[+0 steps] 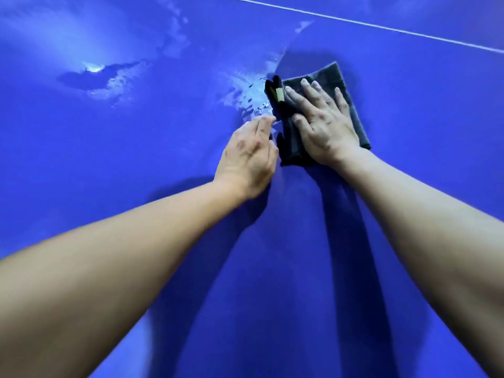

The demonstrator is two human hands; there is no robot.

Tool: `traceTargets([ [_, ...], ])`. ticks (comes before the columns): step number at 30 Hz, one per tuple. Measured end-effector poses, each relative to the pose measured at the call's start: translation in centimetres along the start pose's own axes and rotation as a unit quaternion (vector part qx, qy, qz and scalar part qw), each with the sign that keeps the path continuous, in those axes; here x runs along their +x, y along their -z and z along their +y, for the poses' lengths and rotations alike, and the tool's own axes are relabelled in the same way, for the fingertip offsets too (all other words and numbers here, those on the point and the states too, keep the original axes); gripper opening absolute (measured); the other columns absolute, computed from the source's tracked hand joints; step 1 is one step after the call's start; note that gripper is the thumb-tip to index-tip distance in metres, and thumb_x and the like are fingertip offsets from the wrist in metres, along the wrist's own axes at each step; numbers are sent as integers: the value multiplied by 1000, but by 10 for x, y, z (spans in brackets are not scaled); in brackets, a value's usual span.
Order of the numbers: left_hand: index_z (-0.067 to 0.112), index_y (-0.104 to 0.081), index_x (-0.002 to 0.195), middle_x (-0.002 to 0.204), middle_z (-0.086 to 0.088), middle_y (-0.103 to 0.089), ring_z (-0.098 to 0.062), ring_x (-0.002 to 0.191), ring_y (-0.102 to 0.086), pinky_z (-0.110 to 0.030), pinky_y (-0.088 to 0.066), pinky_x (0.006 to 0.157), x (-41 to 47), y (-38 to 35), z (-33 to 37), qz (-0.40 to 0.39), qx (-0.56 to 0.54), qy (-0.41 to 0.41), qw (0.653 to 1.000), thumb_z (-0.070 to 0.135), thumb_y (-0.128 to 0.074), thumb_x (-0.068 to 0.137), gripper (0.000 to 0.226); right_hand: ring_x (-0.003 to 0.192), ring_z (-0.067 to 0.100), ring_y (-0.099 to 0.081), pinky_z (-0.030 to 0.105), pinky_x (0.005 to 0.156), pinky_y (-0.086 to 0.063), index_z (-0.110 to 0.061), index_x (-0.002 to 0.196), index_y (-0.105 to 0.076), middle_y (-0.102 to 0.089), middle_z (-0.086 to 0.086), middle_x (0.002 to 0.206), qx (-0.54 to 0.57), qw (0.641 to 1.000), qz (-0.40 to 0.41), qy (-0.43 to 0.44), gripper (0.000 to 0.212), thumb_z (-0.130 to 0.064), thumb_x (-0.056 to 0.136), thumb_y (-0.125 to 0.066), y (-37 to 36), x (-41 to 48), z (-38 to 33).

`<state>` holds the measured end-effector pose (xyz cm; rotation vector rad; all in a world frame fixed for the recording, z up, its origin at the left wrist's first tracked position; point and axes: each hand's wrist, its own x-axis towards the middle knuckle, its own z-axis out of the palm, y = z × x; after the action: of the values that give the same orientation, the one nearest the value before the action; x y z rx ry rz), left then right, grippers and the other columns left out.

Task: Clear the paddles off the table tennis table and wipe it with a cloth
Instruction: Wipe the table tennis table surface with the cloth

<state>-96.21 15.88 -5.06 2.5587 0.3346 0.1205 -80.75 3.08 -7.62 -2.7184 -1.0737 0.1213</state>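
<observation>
A folded dark grey cloth (345,85) with a small yellowish tag lies flat on the blue table tennis table (136,159). My right hand (321,124) presses down on it, palm flat and fingers spread. My left hand (248,156) rests just left of the cloth, fingers curled, fingertips at the cloth's left edge; whether they pinch it I cannot tell. Wet streaks and droplets (245,96) glisten on the table left of the cloth. No paddles are in view.
A white line (381,27) crosses the table at the upper right. Another wet patch (92,75) reflects light at the upper left. My forearms' shadows fall on the table in front of me.
</observation>
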Motion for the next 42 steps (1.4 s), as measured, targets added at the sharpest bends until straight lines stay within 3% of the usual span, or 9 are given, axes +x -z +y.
traceTargets([
  [4, 0, -47, 143, 151, -19, -49, -35, 141, -43, -44, -28, 122, -87, 8, 8, -22, 52, -22, 998, 25, -21, 97, 59, 156, 9, -10, 44, 127, 3, -43, 159, -25, -18, -6, 169, 13, 1000, -11, -3, 59, -45, 100, -25, -6, -82, -39],
  [11, 2, -49, 146, 154, -15, -46, -35, 146, -39, -49, -29, 121, -258, -8, 24, 7, 43, 23, 999, 25, -30, 100, 54, 156, 12, -16, 48, 127, -4, -39, 158, -30, -24, -2, 168, 35, 999, 4, 14, 59, -44, 99, -28, -23, -248, -107],
  [17, 5, -48, 146, 153, -13, -48, -33, 144, -41, -46, -29, 120, -335, -9, 41, 28, 29, 68, 997, 28, -28, 101, 54, 156, 13, -14, 52, 126, -10, -36, 159, -30, -25, 0, 167, 46, 999, 22, 1, 57, -41, 102, -33, -35, -373, -157],
  [22, 10, -48, 147, 155, -8, -47, -27, 147, -39, -42, -28, 121, -362, -11, 53, 12, 40, 79, 996, 33, -22, 100, 59, 156, 10, -11, 48, 127, -6, -37, 159, -28, -22, -3, 168, 55, 997, 24, -39, 59, -41, 102, -38, -40, -425, -171],
  [30, 9, -50, 146, 153, -9, -48, -30, 144, -41, -37, -25, 119, -330, -14, 47, 21, 49, 69, 996, 32, -26, 101, 55, 157, 11, -9, 48, 126, -2, -37, 160, -26, -19, -3, 169, 62, 991, 46, -111, 60, -44, 101, -32, -34, -375, -144],
  [35, 8, -50, 145, 154, -10, -47, -31, 145, -40, -44, -30, 119, -258, -18, 37, 30, 46, 35, 998, 29, -30, 101, 53, 157, 10, -1, 47, 126, 6, -38, 162, -15, -10, -4, 171, 44, 986, 35, -157, 63, -46, 100, -22, -23, -277, -95],
  [42, 5, -52, 143, 155, -14, -46, -35, 145, -39, -43, -28, 117, -115, -28, 27, 51, 61, 20, 997, 29, -30, 101, 53, 157, 10, 2, 47, 125, 11, -40, 162, -11, -5, -5, 171, 21, 981, 13, -191, 59, -45, 105, -27, 0, -103, -25],
])
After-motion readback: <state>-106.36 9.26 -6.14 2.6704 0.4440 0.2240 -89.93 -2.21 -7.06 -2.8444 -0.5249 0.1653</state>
